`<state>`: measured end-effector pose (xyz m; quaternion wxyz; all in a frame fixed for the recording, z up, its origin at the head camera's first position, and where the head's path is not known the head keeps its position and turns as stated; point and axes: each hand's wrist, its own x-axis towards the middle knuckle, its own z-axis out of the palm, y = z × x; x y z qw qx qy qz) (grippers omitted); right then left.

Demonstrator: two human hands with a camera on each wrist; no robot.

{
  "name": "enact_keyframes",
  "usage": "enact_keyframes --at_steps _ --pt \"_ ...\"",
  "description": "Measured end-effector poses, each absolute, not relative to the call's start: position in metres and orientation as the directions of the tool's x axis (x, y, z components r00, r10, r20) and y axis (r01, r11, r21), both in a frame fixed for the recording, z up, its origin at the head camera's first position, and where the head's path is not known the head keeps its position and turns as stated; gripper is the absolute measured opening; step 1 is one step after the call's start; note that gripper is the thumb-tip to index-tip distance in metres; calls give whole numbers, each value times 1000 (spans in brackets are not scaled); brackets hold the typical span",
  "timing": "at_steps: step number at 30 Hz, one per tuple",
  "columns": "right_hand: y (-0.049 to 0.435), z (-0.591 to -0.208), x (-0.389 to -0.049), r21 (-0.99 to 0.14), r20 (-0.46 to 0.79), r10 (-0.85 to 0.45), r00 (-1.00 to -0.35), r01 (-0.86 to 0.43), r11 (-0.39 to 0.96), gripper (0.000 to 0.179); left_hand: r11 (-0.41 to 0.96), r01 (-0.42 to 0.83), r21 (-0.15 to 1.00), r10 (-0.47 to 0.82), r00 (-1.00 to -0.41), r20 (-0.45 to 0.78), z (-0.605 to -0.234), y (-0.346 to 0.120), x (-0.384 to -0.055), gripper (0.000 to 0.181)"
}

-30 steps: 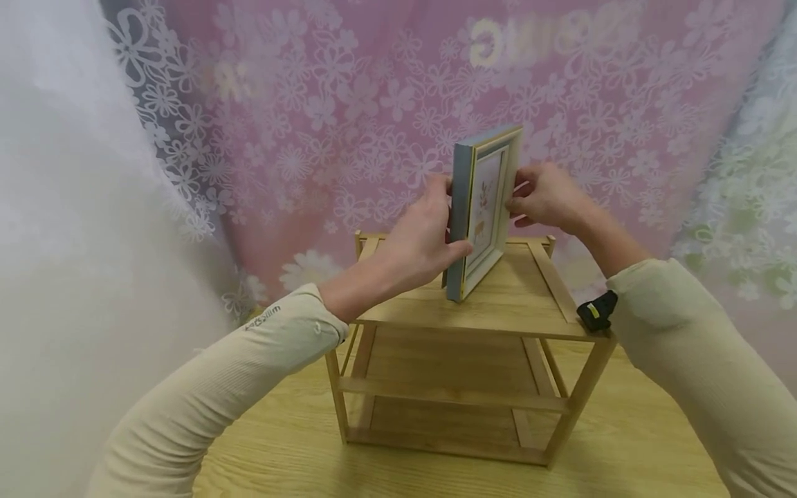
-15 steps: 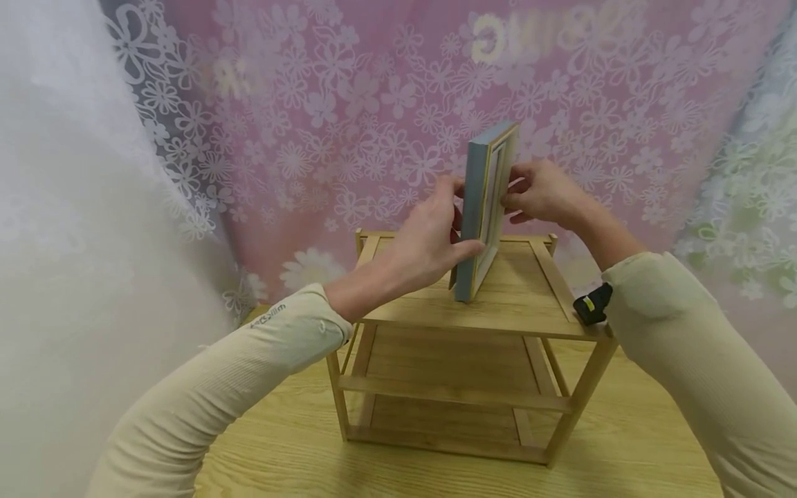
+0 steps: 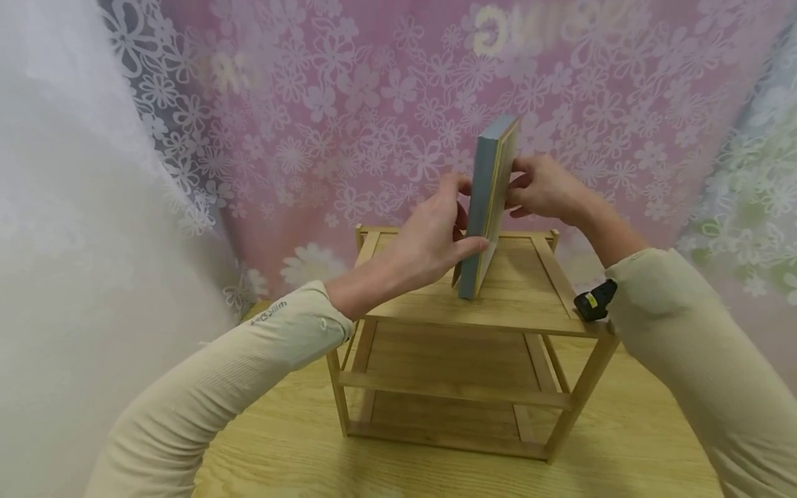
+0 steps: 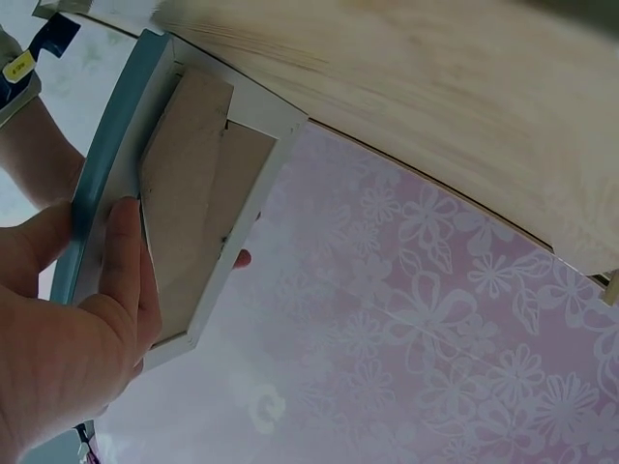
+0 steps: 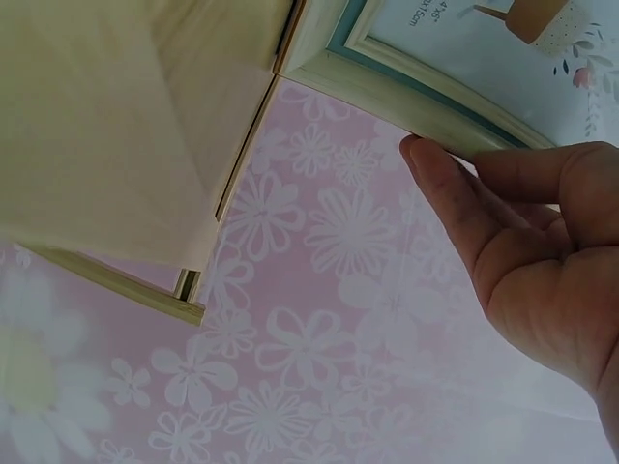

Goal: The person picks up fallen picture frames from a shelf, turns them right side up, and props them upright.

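A picture frame (image 3: 482, 207) with blue-grey sides stands upright on the top shelf of a small wooden rack (image 3: 423, 301), nearly edge-on in the head view. My left hand (image 3: 429, 232) grips its near side, thumb on the front and fingers behind. In the left wrist view, the brown backing and its flap-like stand (image 4: 184, 174) show beside the left fingers. My right hand (image 3: 548, 190) pinches the far side edge. The right wrist view shows the cream and teal front (image 5: 426, 97) with a printed picture, thumb and fingertips at its border.
The rack has lower shelves (image 3: 436, 353) and stands on a wood-patterned floor (image 3: 268, 443). A pink flowered curtain (image 3: 311, 138) hangs close behind it, and a white sheet (image 3: 93, 242) hangs at the left. A black strap device (image 3: 594, 301) sits at the right sleeve.
The picture frame has turned so its front faces further right and away, now almost edge-on. Its near edge has shifted right along with my left hand; both hands keep hold.
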<state>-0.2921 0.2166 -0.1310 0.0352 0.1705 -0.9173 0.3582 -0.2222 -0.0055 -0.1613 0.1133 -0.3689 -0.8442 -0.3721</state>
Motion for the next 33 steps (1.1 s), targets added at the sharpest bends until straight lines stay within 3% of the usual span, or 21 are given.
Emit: enact_keyframes --at_steps 5,12,18,22,25,28,33 --pt "217 -128 -291 -654 183 -257 -949 -313 688 62 469 698 541 525 -713 464 -162 -6 -223 65" --pt "217 -125 -289 -665 221 -243 -945 -328 671 57 475 709 522 529 -704 474 -164 -8 -221 60" --pt "218 -122 -285 -678 222 -234 -947 -322 661 62 486 720 495 554 -692 463 -164 -8 -220 51" --pt "219 -115 -277 -674 306 -164 -938 -335 659 65 488 720 494 562 -692 454 -164 -8 -221 48" --pt "214 -110 -268 -656 470 -86 -879 -413 632 60 494 717 491 561 -695 450 -164 -7 -221 45" --pt "205 -107 -258 -629 625 -46 -779 -538 561 47 501 715 489 557 -698 451 -165 -8 -221 43" --pt "190 -109 -242 -545 745 -96 -661 -684 485 37 484 704 520 557 -706 437 -166 -9 -222 41"
